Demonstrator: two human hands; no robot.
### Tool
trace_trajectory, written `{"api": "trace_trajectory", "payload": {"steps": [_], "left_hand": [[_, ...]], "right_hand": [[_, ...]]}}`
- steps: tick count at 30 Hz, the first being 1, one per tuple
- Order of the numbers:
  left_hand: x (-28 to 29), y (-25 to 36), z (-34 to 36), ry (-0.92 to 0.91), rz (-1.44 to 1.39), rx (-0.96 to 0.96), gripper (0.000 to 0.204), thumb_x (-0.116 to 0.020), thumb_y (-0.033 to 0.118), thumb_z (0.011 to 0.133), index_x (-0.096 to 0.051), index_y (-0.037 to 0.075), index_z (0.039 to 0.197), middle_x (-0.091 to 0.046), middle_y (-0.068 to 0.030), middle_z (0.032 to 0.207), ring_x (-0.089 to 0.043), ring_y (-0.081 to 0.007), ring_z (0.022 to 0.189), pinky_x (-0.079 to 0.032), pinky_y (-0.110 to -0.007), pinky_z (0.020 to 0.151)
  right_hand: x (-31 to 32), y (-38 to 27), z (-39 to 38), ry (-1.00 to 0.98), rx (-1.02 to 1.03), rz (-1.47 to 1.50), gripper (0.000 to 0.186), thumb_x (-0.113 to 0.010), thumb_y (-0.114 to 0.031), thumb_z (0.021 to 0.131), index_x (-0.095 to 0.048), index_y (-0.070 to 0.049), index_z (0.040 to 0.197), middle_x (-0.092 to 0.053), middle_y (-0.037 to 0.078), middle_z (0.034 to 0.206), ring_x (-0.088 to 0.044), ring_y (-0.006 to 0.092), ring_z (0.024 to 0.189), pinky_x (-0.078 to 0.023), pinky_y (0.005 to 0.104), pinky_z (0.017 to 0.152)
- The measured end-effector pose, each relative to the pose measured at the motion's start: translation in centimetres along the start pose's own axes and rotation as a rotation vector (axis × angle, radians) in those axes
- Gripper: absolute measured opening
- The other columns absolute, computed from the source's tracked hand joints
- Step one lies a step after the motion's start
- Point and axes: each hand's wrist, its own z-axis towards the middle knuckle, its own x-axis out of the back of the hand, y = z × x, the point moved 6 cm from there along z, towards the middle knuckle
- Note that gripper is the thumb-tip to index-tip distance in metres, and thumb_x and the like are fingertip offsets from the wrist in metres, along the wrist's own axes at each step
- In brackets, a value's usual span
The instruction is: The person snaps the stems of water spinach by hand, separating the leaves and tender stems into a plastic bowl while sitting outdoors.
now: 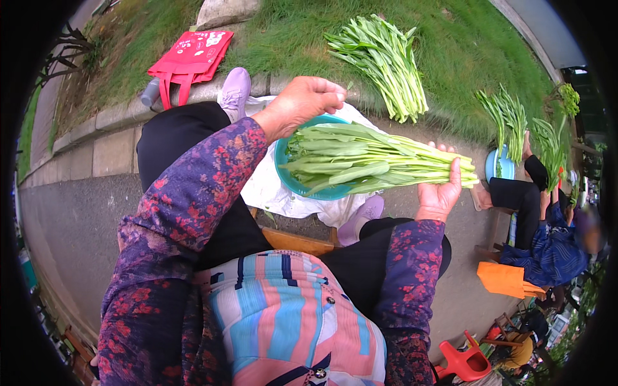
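Note:
A bunch of long-stemmed leafy greens (pixel 380 157) lies across my right hand (pixel 441 193), its fingers wrapped round the pale stem ends. The leafy end reaches left over a teal basin (pixel 280 168), which holds some green bits at its left side. Above the basin is my left hand (pixel 306 103), closed in a pinch. A small green scrap (pixel 349 85) shows just off its fingertips; whether they hold it I cannot tell. Under the basin spreads a white plastic sheet (pixel 261 186), between my feet.
Another pile of greens (pixel 386 67) lies on the grass beyond the stone curb (pixel 116 116). A red bag (pixel 193 58) and a grey bottle (pixel 150 92) stand at the far left. On the right, a seated person (pixel 547 251) has greens and a blue basin (pixel 492 166).

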Motion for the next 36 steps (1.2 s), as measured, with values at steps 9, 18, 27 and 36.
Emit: {"api": "trace_trajectory", "payload": {"steps": [9,18,27,36], "left_hand": [[2.1,0.3,-3.7,0.063,0.236,-0.043,0.03,-0.063,0.03,0.086,-0.063,0.004,0.072,-0.057,0.0006,0.059,-0.049,-0.0054,0.053,-0.038,-0.019,0.052],[1.1,-1.4,-3.3,0.182,0.464,-0.237,0.008,-0.06,0.004,0.083,-0.062,-0.002,0.088,-0.062,-0.0018,0.079,-0.054,-0.0064,0.07,-0.046,-0.023,0.066],[-2.3,-0.6,-4.2,0.258,0.831,-0.53,0.033,-0.067,0.018,0.074,-0.057,0.002,0.102,-0.054,-0.0191,0.101,-0.05,-0.0353,0.101,-0.04,-0.04,0.088],[-5.1,-0.3,-5.5,0.133,0.824,-0.773,0.026,-0.066,0.006,0.071,-0.064,0.007,0.097,-0.06,-0.0093,0.085,-0.058,-0.0313,0.08,-0.048,-0.037,0.072]], "right_hand": [[4.3,-3.3,1.8,0.164,0.141,0.141,0.026,-0.058,-0.022,0.086,-0.054,-0.001,0.101,-0.058,0.012,0.099,-0.053,0.0344,0.105,-0.036,0.0535,0.099],[6.9,-3.0,1.2,0.413,0.008,0.128,0.051,-0.043,-0.04,0.091,-0.043,0.0,0.123,-0.043,0.021,0.131,-0.038,0.0397,0.122,-0.026,0.0637,0.099],[6.2,-2.3,1.3,0.363,0.004,0.119,0.052,-0.041,-0.038,0.093,-0.042,0.003,0.125,-0.044,0.021,0.13,-0.04,0.0387,0.121,-0.029,0.0614,0.099],[6.9,-3.0,2.3,0.384,0.112,0.101,0.052,-0.041,-0.037,0.093,-0.044,0.004,0.124,-0.05,0.02,0.125,-0.048,0.0353,0.115,-0.036,0.0551,0.097]]}}
